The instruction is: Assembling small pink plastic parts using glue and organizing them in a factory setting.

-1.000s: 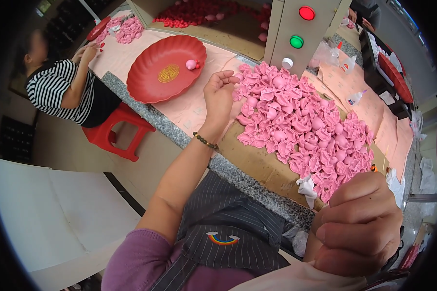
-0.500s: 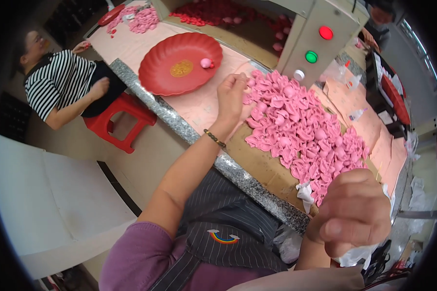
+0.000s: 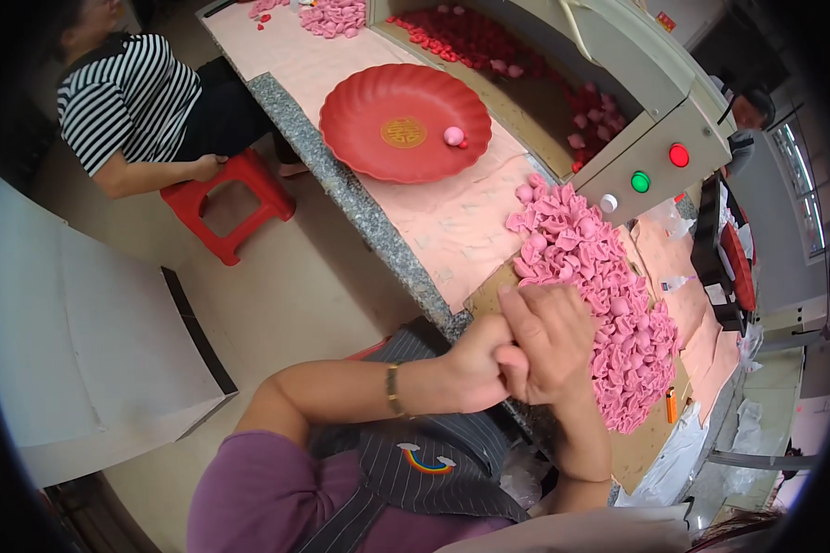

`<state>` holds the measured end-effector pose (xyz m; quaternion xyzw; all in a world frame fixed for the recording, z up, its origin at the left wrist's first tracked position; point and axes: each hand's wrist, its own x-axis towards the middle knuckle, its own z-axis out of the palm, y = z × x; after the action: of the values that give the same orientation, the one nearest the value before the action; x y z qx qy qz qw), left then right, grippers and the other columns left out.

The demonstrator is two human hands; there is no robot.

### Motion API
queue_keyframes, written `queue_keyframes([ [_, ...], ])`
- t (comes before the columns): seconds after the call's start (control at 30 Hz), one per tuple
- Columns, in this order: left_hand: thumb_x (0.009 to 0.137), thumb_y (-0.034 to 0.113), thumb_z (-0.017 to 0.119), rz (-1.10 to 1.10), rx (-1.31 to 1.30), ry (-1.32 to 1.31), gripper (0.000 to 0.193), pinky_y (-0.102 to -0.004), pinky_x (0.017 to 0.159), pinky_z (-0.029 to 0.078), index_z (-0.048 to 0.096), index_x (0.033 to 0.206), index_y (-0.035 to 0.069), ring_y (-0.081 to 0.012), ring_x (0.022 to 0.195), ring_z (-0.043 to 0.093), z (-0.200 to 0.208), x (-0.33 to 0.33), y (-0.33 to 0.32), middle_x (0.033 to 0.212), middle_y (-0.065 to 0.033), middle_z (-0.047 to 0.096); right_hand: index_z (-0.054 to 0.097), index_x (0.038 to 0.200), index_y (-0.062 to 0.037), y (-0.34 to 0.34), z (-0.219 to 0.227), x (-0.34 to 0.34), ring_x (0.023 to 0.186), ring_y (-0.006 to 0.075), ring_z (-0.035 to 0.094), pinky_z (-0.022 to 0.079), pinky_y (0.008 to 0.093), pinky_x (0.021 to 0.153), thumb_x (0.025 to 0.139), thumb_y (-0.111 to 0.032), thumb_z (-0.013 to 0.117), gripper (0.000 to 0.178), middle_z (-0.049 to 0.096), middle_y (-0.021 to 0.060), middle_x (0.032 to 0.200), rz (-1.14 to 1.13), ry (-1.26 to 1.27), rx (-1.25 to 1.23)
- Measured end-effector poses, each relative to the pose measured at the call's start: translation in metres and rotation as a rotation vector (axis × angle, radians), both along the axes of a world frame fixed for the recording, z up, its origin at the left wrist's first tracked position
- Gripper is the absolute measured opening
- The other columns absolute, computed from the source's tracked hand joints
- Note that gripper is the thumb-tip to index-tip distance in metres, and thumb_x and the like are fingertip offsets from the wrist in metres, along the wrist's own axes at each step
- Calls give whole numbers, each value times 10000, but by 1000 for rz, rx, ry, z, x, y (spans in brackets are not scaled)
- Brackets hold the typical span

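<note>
My left hand (image 3: 481, 364) and my right hand (image 3: 555, 341) are pressed together above the table's near edge. The left fingers are curled closed, and the right fingers fold over them. Whatever they pinch, if anything, is hidden between them. Just beyond my right hand spreads a heap of pink ruffled petal-like pieces (image 3: 632, 332), with some smooth pink balls among them. Farther left lies a red scalloped plate (image 3: 360, 138) with a gold emblem. On the plate rest a pink ball (image 3: 454, 136) and a small red piece (image 3: 464, 144) beside it.
A machine housing (image 3: 659, 170) with red, green and white buttons stands behind the heap; red and pink pieces (image 3: 489, 51) lie inside its opening. An orange lighter (image 3: 671, 404) is at the board's right. A person (image 3: 129, 101) in stripes sits by a red stool (image 3: 231, 198) at left.
My left hand has drawn back from the heap's far-left edge, and my right hand has moved left to meet it. The view has shifted. The seated person's hand has lowered to the stool.
</note>
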<state>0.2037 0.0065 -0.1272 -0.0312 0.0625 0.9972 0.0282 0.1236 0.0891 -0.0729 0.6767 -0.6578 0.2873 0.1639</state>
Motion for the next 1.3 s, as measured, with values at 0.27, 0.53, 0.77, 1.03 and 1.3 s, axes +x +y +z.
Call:
queue_keyframes([
  [0.27,885,64,543,-37,-1001,207,208,-271,829,473,589,1060,-37,-131,923,595,41,-29,-119,1011,-85,627,569,1124,31,0,-38,13,803,323,567,447,399,719,766,-130,667,405,556,194,1007,-245,14,-166],
  [0.53,769,72,616,649,-2217,-81,302,-326,794,496,606,1057,-18,-216,904,632,41,-260,-254,979,-143,654,621,943,16,1,-90,15,734,252,591,495,342,636,609,19,639,335,583,114,842,149,-384,191],
  [0.77,856,256,538,505,-2804,-78,375,-449,933,434,547,1218,159,-329,1120,524,-12,-381,-276,1167,-196,570,619,908,43,0,-93,4,679,224,545,472,329,579,606,-46,630,315,539,97,807,183,-513,145],
  [1.03,880,213,482,291,-2724,-288,467,-452,936,441,408,1341,222,-365,1133,519,-21,-392,-257,1226,-187,533,621,931,43,0,-99,-3,691,210,546,482,317,575,576,-99,629,383,538,93,826,212,-516,139],
  [1.3,810,91,504,261,-2851,-66,297,-413,851,497,596,1071,-15,-348,962,620,-22,-391,-229,1043,-210,627,612,950,42,1,-101,-2,736,229,572,499,324,600,547,-97,613,426,554,110,872,208,-582,187],
])
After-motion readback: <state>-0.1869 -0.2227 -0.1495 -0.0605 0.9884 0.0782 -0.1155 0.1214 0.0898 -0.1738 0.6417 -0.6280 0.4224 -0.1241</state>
